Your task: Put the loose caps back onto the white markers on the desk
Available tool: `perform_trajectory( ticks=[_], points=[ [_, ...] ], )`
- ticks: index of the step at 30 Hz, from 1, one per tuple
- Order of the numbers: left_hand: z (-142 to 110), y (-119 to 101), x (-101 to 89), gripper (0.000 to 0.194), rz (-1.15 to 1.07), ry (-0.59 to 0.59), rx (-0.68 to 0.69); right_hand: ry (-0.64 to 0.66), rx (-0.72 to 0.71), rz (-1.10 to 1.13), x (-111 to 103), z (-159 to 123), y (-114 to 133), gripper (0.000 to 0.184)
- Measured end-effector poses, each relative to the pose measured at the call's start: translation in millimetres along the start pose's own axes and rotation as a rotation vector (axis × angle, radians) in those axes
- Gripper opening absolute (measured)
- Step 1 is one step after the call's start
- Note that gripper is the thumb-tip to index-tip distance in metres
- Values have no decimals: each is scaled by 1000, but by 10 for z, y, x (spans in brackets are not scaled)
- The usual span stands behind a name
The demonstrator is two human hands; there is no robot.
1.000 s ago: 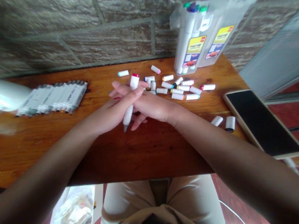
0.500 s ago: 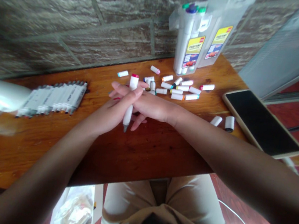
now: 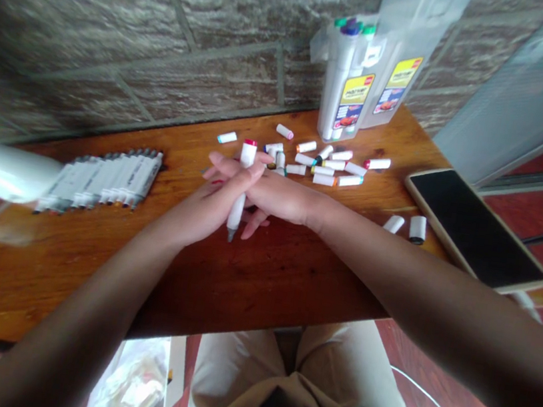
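Observation:
A white marker with a red upper end stands nearly upright at my crossed hands, its grey tip pointing down. The thumb of my left hand presses across the marker and holds it. My right hand lies against the left, with fingers stretched left behind the marker; other fingertips hang below, partly hidden. A small red mark shows near the left knuckles. Just beyond the hands, several loose white caps with coloured ends lie scattered on the wooden table.
At left, several capless-looking markers lie in a row beside a white lamp-like object. Clear marker cases stand at the back against the brick wall. A phone lies right. A box sits below the table edge.
The whole view has shifted slightly down and right. My hands and the marker keep the same pose.

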State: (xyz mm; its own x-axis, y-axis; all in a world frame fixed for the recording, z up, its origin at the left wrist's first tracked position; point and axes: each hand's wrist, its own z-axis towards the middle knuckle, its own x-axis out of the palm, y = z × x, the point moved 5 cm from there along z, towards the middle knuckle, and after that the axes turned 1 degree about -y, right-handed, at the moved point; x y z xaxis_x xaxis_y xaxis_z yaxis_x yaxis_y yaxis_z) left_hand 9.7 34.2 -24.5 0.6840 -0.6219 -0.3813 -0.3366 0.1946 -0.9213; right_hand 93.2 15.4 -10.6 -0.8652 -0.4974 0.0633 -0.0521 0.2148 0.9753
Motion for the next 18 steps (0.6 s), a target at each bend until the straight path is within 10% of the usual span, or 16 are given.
perform_trajectory(
  ticks=[18],
  points=[
    [-11, 22, -30, 68, -212, -24, -80, -9, 9, -4, -10, -5, 0, 61]
  ],
)
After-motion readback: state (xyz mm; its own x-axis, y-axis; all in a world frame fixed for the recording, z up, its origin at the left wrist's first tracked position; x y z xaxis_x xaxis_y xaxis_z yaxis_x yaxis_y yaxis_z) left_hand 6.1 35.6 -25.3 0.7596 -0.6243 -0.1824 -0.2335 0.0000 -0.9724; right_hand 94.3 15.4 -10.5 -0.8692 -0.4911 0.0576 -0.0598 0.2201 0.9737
